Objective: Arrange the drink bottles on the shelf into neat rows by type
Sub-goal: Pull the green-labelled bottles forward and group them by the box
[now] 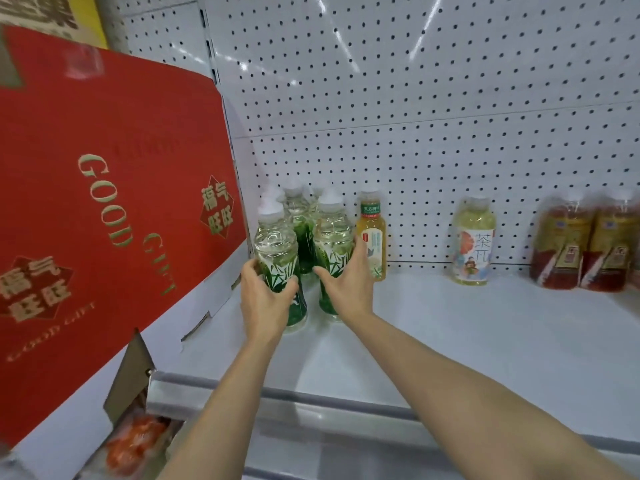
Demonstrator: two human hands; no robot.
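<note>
Several clear bottles with green bamboo labels and white caps stand in a tight group at the left of the white shelf [450, 327]. My left hand [265, 299] grips the front left green bottle [275, 244]. My right hand [349, 285] wraps the front right green bottle [332, 233]. Behind them, more green bottles [301, 216] are partly hidden. A yellow tea bottle with a green cap band [372, 233] stands just right of my right hand. Further right stands a pale tea bottle with a white label [473, 240], then two reddish-brown bottles [585, 244].
A large red gift box with gold lettering [104, 202] leans at the left, close to the green bottles. White pegboard [415, 116] backs the shelf. A grey shelf rail [311, 400] runs along the front, with orange packs [138, 441] below at left.
</note>
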